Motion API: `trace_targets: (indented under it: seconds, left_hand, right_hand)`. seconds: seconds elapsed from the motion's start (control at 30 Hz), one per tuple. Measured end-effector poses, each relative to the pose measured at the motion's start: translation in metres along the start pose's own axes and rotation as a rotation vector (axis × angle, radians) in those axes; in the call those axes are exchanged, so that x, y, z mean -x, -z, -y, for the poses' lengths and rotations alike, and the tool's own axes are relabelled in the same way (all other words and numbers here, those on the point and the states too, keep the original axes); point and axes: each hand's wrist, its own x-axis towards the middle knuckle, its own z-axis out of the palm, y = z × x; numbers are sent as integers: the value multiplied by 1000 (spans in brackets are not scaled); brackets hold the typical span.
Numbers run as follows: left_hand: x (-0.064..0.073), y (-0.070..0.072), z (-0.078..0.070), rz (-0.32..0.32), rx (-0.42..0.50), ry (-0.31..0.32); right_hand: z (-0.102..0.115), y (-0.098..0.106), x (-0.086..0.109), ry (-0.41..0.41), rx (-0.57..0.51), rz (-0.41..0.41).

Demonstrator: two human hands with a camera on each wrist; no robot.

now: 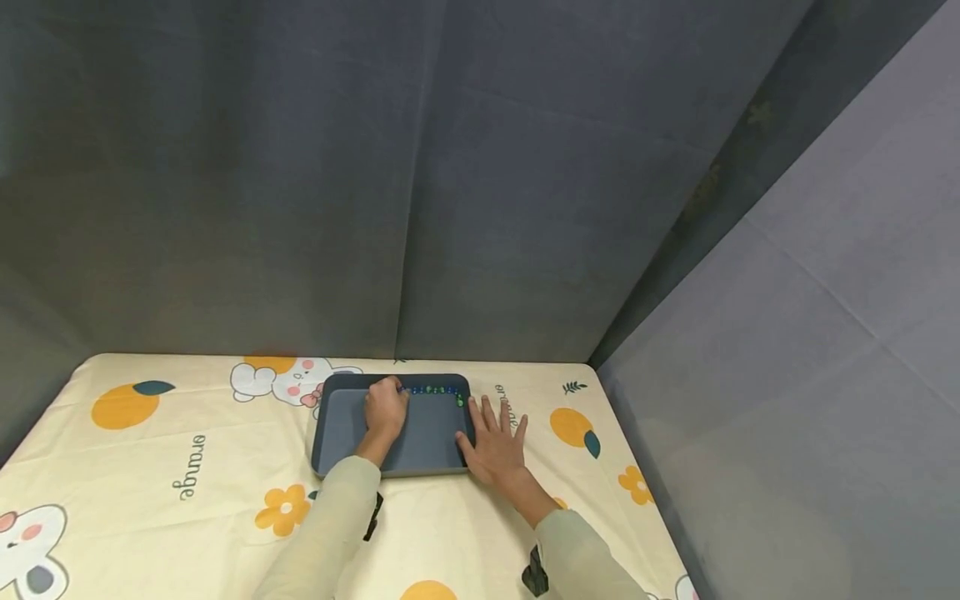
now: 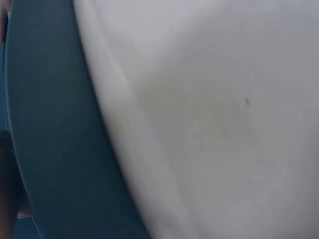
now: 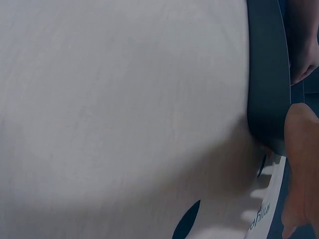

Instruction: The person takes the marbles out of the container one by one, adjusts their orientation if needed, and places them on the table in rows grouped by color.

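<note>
A dark grey rectangular tray (image 1: 427, 442) lies on the patterned cloth. Small blue and green balls (image 1: 442, 390) form a row along its far wall and turn down at the right corner. My left hand (image 1: 386, 407) reaches into the tray with curled fingers, its fingertips right at the row's left end; I cannot tell whether they pinch a ball. My right hand (image 1: 497, 450) is spread flat at the tray's right side, thumb at the rim. In the right wrist view, part of the right hand (image 3: 301, 164) shows beside the tray's outer wall (image 3: 268, 74).
The cream cloth (image 1: 225, 467) with printed oranges, flowers and rabbits covers the table. A dark grey curtain (image 1: 300, 208) rises behind its far edge, and a lighter grey panel (image 1: 810, 350) slopes along the right side.
</note>
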Motion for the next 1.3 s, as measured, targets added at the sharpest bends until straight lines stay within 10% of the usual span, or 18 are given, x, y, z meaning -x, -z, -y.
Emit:
trace_targets:
  seconds: [0.53,1.3]
  left_hand:
    - [23,29,-20,75,202,-123]
    - [114,58,-21,295,459,-253]
  right_hand:
    - [-2,1,-2,-10,15,46]
    - [-3,-7,-4,-3,11,22]
